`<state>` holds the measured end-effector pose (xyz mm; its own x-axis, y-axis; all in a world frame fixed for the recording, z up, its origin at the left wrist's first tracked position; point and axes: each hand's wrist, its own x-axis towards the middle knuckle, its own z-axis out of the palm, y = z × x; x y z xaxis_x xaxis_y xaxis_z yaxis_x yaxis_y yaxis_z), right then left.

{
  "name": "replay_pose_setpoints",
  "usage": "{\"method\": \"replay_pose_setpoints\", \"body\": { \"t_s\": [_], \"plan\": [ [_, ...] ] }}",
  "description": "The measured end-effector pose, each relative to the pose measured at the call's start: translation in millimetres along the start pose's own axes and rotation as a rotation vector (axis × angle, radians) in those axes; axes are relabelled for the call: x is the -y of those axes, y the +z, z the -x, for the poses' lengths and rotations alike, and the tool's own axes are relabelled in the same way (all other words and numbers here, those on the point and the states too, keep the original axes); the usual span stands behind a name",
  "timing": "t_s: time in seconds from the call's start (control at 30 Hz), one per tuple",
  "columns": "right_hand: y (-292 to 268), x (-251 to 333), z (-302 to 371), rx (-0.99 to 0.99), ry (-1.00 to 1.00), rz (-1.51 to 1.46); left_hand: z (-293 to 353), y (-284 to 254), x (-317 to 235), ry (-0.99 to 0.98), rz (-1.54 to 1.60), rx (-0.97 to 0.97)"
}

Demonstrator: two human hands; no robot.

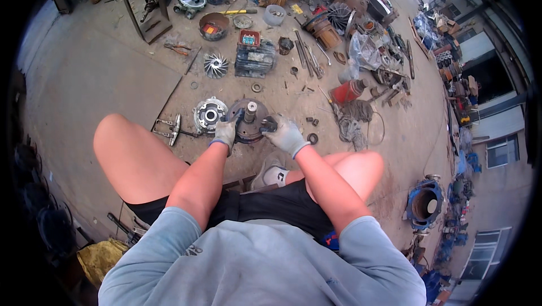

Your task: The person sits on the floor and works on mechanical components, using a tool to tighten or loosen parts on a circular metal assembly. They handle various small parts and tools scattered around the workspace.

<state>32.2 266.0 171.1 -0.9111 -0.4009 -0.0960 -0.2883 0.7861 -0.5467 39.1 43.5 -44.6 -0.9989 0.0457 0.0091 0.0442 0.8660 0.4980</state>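
Between my bent legs, a dark round metal flange (243, 132) lies on the floor with a bright shaft end (250, 108) standing up from its middle. My left hand (226, 130), in a grey glove with blackened fingers, closes on the flange's left side. At its right edge is my right hand (284, 134), gloved alike. Its dark fingers are curled in, and whatever they hold blends with the dirty glove. A silver end cover (210, 115) with a round centre hole lies just left of my left hand.
A gear puller (176, 130) lies at the left. Beyond are a finned motor housing (255, 59), a fan wheel (215, 65) and pliers (178, 49). Rightward sit a red bottle (348, 91), rags (351, 128) and a small ring (313, 138). A blue pump casing (423, 204) stands far right.
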Motion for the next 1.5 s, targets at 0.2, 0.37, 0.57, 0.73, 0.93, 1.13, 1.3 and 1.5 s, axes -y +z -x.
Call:
{"method": "replay_pose_setpoints", "body": {
  "t_s": [0.2,0.37,0.57,0.73,0.93,1.13,1.3,1.5],
  "plan": [
    [53,-2,-5,-0.113,-0.101,0.113,6,9,20,0.084,0.036,-0.135],
    [70,3,-3,-0.169,-0.120,0.153,13,1,33,-0.056,0.361,0.038],
    [48,20,5,-0.170,-0.056,0.234,17,-20,16,-0.080,0.933,0.166],
    [57,11,9,-0.186,0.020,0.276,10,-58,-23,-0.401,1.059,0.202],
    [49,14,1,-0.107,0.140,0.162,19,-46,-26,-0.314,1.074,0.201],
    [37,-11,14,-0.247,0.059,0.149,16,-106,-84,-0.040,0.094,0.369],
    [38,-8,19,-0.194,0.073,0.094,19,-86,-63,0.080,0.046,0.226],
    [45,-9,27,-0.247,0.072,0.130,21,-81,-64,0.101,0.176,0.144]
  ]
}}
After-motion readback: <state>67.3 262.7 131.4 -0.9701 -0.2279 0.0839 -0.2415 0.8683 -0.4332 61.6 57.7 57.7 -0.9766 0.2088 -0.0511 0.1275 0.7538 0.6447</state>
